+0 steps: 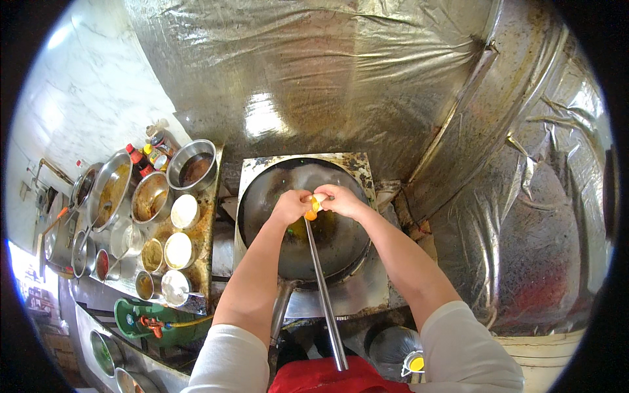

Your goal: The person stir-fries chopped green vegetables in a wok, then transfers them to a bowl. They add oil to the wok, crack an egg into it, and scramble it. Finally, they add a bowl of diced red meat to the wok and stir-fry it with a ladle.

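Note:
Over the wok, my left hand [292, 205] and my right hand [341, 199] meet, pinching the two parts of a cracked eggshell [320, 197] between the fingertips. An orange yolk [310, 215] hangs just below the break. The dark wok [260, 196] holds a little yellowish oil [298, 230] in its middle. From the wok a long metal utensil handle [322, 290] runs toward my body; its far end is hidden under the yolk and hands. The wok's own handle [281, 305] points toward me at the left.
Left of the stove, a counter [202, 236] carries steel bowls [191, 164], tubs of white seasoning [185, 211] and sauce bottles [139, 159]. A green gas cylinder [130, 314] with a valve stands below it. Foil [314, 73] covers the wall. A container with yellow contents [415, 364] is low right.

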The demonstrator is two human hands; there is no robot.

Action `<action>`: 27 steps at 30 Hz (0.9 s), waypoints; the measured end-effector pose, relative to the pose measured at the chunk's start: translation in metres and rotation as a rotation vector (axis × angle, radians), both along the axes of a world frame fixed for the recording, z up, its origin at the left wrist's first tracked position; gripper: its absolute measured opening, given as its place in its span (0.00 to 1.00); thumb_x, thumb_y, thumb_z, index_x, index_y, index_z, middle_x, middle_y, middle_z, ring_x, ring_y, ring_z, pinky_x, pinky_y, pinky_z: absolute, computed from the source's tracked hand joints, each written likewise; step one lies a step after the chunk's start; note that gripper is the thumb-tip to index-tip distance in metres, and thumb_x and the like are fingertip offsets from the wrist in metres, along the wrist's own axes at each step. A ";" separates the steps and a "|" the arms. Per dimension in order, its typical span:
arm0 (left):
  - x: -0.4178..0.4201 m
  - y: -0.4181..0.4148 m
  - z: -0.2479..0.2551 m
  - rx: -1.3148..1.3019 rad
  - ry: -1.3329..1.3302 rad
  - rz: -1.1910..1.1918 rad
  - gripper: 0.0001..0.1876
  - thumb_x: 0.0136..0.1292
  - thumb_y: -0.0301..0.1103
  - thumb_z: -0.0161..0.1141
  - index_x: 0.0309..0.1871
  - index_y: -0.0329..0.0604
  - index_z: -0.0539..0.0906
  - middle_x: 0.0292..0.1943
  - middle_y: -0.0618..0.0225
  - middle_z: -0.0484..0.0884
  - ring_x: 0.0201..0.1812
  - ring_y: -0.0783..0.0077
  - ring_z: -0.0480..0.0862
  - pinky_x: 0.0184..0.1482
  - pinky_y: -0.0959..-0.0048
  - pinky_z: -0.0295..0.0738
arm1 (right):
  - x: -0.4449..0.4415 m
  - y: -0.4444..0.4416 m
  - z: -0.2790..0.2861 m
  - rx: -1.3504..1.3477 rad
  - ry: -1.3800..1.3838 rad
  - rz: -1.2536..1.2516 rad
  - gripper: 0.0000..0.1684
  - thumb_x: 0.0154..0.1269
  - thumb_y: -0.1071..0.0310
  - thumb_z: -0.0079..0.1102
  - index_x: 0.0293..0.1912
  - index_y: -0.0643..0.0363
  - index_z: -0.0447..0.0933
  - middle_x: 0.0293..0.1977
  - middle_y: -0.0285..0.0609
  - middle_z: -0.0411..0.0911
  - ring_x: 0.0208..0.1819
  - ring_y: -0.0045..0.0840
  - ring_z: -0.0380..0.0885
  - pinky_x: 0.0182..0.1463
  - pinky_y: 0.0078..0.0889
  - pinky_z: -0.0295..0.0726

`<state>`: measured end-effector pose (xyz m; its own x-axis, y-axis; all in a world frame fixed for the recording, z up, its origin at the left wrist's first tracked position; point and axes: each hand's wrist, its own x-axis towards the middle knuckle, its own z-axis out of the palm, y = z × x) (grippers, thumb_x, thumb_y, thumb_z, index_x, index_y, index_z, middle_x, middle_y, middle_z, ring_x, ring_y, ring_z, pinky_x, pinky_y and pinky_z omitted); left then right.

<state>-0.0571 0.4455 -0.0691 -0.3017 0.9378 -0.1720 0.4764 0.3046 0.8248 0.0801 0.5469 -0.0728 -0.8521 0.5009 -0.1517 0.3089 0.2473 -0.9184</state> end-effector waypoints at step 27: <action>0.005 -0.032 0.092 0.164 0.664 0.086 0.11 0.49 0.33 0.54 0.38 0.44 0.74 0.31 0.58 0.77 0.34 0.58 0.77 0.37 0.65 0.71 | 0.012 -0.025 0.083 1.001 0.040 0.129 0.20 0.46 0.73 0.56 0.43 0.53 0.67 0.42 0.38 0.69 0.42 0.34 0.70 0.46 0.34 0.69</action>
